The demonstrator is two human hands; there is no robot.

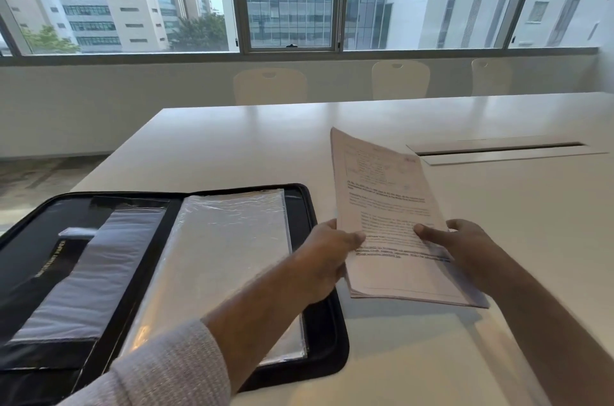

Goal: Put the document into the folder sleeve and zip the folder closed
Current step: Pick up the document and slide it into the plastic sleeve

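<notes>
The table [232,146], white and broad, carries everything I am working with. At my eight o'clock the folder [327,322] lies unzipped and spread flat, its black zip edge running round the outside; I judge it lies open like this so that a sleeve can be reached from above. On its right half sits the stack of clear sleeves [229,259], glossy and slightly crinkled, with an edge toward twelve o'clock that I take to be the mouth, though I cannot tell for certain. The left half shows a dark pocket panel [30,259] with a translucent flap across it.

The document [388,216], a thin sheaf of printed pages, is at my one o'clock, just right of the folder and apart from it. Its far end is tilted up off the table; whether the near edge rests there is unclear. I judge it is held two-handed to keep the sheets square for feeding in.

My left hand [327,254] pinches the document's left edge, thumb on top. My right hand [461,244] pinches the right edge likewise, thumb lying across the print. Both forearms reach forward, converging on the pages.
</notes>
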